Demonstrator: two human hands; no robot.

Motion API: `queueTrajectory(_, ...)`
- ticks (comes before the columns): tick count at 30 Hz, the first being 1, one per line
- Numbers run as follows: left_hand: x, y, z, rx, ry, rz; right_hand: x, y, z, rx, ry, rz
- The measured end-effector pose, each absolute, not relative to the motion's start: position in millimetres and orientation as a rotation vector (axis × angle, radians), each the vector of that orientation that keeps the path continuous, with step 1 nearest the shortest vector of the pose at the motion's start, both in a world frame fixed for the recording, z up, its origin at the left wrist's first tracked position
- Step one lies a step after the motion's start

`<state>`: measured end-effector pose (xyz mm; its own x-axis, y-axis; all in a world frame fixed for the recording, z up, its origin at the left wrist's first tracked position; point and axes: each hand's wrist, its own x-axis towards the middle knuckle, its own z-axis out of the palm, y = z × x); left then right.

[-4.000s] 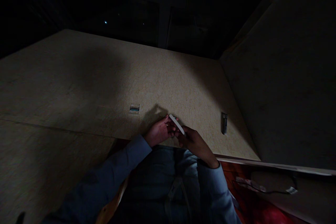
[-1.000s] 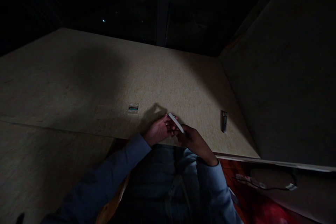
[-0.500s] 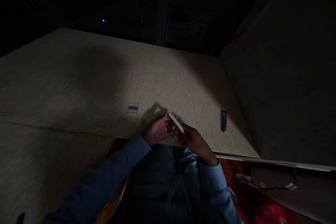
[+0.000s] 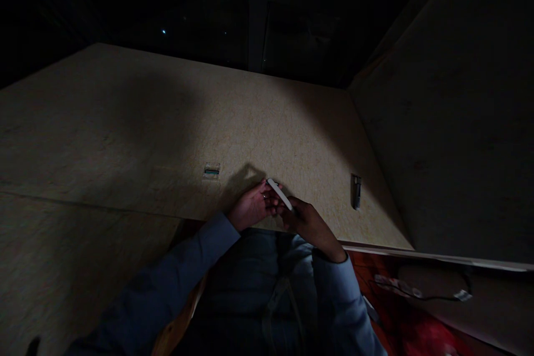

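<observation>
The scene is dim. My right hand (image 4: 308, 223) is closed on a slim white stick, like a nail file (image 4: 279, 194), slanting up to the left. My left hand (image 4: 252, 207) meets it at the near edge of the beige tabletop (image 4: 258, 122), fingers curled against the stick's upper end. Both hands sit just above my lap, in blue sleeves. What the left fingers do under the stick is hidden.
A small flat packet with a teal stripe (image 4: 211, 170) lies on the table left of the hands. A dark narrow object (image 4: 356, 191) lies to the right. A beige wall panel (image 4: 450, 122) rises at right. Cables (image 4: 417, 292) lie on the red floor below.
Hardly anything differs: the hands and the white stick stay in the same spot, with only a slight shift of the view.
</observation>
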<state>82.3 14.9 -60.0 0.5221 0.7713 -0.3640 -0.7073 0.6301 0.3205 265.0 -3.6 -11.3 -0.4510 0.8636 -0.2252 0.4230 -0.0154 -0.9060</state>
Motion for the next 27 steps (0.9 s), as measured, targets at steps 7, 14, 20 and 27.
queueTrajectory(7,83.4,14.5,-52.9,0.129,0.566,0.886,266.4,-3.5,-17.8,-1.312,-1.875,1.452)
queueTrajectory(14,82.9,14.4,-56.8,0.136,0.533,0.888,266.9,-2.0,-19.2,-1.331,-1.864,1.462)
queueTrajectory(20,82.1,14.7,-61.8,0.155,0.491,0.891,266.2,-1.7,-17.4,-1.333,-1.848,1.484)
queueTrajectory(27,81.2,14.8,-63.6,0.164,0.479,0.886,267.4,-2.7,-17.5,-1.337,-1.845,1.489)
